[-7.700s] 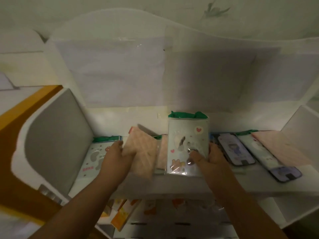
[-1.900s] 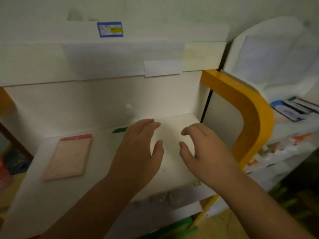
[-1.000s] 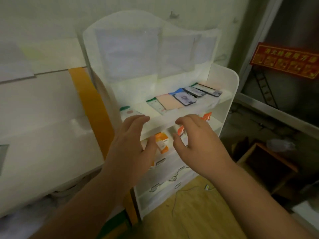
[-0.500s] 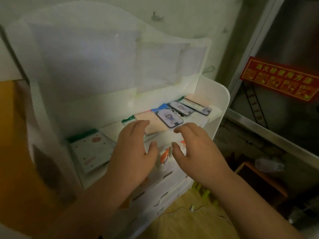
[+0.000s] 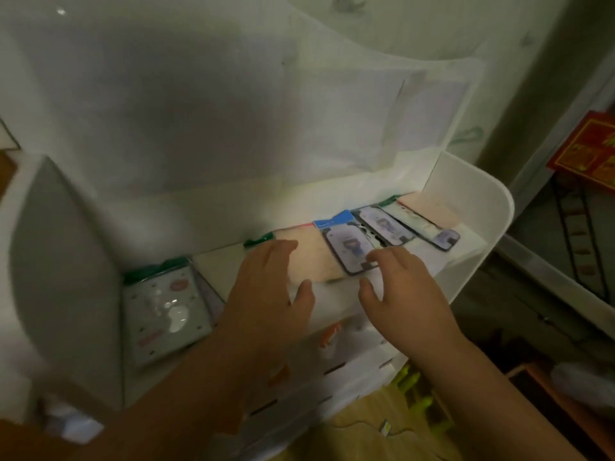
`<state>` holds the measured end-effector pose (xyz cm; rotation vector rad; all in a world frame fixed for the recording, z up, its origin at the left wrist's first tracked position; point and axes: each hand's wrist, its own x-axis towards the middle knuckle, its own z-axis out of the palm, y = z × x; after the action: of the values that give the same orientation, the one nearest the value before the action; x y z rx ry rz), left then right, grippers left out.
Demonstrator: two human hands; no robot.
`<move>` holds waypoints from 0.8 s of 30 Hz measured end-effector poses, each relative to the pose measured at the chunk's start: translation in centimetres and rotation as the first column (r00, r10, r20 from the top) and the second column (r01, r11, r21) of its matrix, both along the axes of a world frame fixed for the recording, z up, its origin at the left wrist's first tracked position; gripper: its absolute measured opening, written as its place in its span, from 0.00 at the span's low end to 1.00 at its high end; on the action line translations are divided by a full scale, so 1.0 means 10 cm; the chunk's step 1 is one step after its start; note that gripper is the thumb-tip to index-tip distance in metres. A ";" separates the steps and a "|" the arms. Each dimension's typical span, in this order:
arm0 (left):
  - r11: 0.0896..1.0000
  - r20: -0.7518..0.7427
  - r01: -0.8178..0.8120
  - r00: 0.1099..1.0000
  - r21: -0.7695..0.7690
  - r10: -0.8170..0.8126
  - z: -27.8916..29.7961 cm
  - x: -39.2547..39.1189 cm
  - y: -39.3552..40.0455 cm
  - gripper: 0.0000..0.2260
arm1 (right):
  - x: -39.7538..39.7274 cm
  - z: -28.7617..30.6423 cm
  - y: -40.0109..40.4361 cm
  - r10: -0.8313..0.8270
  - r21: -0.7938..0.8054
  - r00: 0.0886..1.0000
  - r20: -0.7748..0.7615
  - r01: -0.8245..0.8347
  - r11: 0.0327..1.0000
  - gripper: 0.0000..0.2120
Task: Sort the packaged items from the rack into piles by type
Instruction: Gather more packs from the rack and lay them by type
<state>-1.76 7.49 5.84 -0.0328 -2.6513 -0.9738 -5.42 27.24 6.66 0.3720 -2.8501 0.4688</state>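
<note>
On the white rack's top shelf point(image 5: 466, 261) lie several flat packets. A grey-green packet with a green header point(image 5: 163, 307) rests at the left end. A pink packet point(image 5: 309, 257) lies mid-shelf, partly under a blue-headed phone-case packet point(image 5: 349, 247). More phone-case packets point(image 5: 386, 224) and another pink packet point(image 5: 429, 207) fan out to the right. My left hand point(image 5: 266, 294) hovers open over the pink packet's left edge. My right hand point(image 5: 402, 287) is open too, its fingertips at the blue-headed packet's lower end. Neither hand holds anything.
The rack's rounded side panels point(image 5: 479, 201) close both shelf ends. Lower shelves hold orange-printed packets point(image 5: 329, 334). A red sign point(image 5: 589, 151) hangs at the right above a dark floor area. The frame is motion-blurred.
The view swung from the left shelf back to the rack and closer. Both empty hands have moved up and forward until they are over the top shelf's packets.
</note>
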 end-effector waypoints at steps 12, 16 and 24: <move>0.976 0.032 -0.203 0.978 -0.084 0.207 -0.09 -0.59 0.57 0.25 | -1.20 -0.47 0.27 -0.072 0.165 0.967 0.243 0.032 0.986 0.30; 0.963 0.058 -0.236 0.968 -0.127 0.245 -0.16 -0.65 0.69 0.25 | -1.38 -0.63 0.28 -0.029 0.085 0.955 0.296 0.004 0.996 0.44; 0.948 0.073 -0.276 0.954 -0.160 0.291 -0.27 -0.69 0.81 0.25 | -1.60 -0.75 0.40 0.078 -0.193 0.932 0.353 -0.009 0.981 0.47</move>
<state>-8.65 15.61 3.17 0.3616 -2.7094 -0.6984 -21.40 31.21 -0.79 0.3443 -3.1117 0.8936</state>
